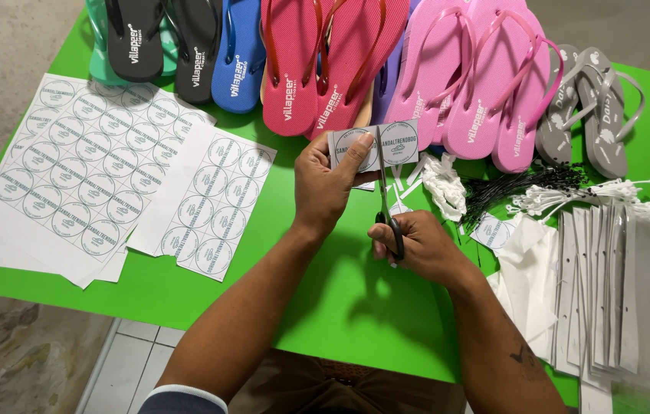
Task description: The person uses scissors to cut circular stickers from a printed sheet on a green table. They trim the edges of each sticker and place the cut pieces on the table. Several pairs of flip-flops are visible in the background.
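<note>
Two hands: seen in the head view, close together in the middle of the frame.
Left hand (325, 184): closed on a small paper strip (375, 146) with two round labels printed on it; the strip is pinched by the thumb on top so it is kept flat and steady, it seems, for the cut.
Right hand (421, 245): closed on the handles of black scissors (385, 195); the blades are pointed up the frame and laid across the strip between the two labels.
Strip place: just above both hands, touched by the left thumb, below the pink flip-flops (486, 92).
Label sheets (95, 169): white sheets of round labels are spread at the left of the frame on the green table (340, 307), well apart from the hands.
Flip-flops: a row is laid along the top of the frame, black, blue, red (317, 69), pink and grey.
Right side: white paper scraps (444, 184), black ties (524, 184) and a stack of grey card hangers (601, 284) are kept near the right hand, likely for easy reach.
</note>
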